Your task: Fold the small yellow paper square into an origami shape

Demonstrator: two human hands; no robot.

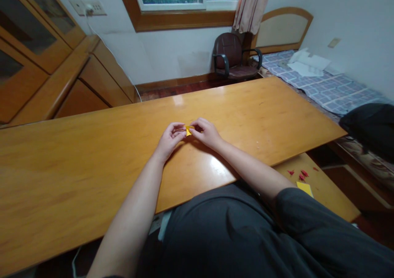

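Note:
Between my two hands, just above the wooden table (129, 163), is a small folded piece of yellow paper (188, 132). My left hand (171, 137) pinches its left side between thumb and fingers. On the other side, my right hand (205, 132) grips the paper, thumb in front and fingertips behind. The fingers cover part of the paper, so its full folded shape is hidden.
A lower wooden surface (326, 187) at the right holds several small red folded pieces (303, 174) and a yellow sheet (304, 188). Beyond the table stand an armchair (228, 50), a bed (332, 87) and a cabinet (101, 73). A black bag (371, 126) lies on the bed.

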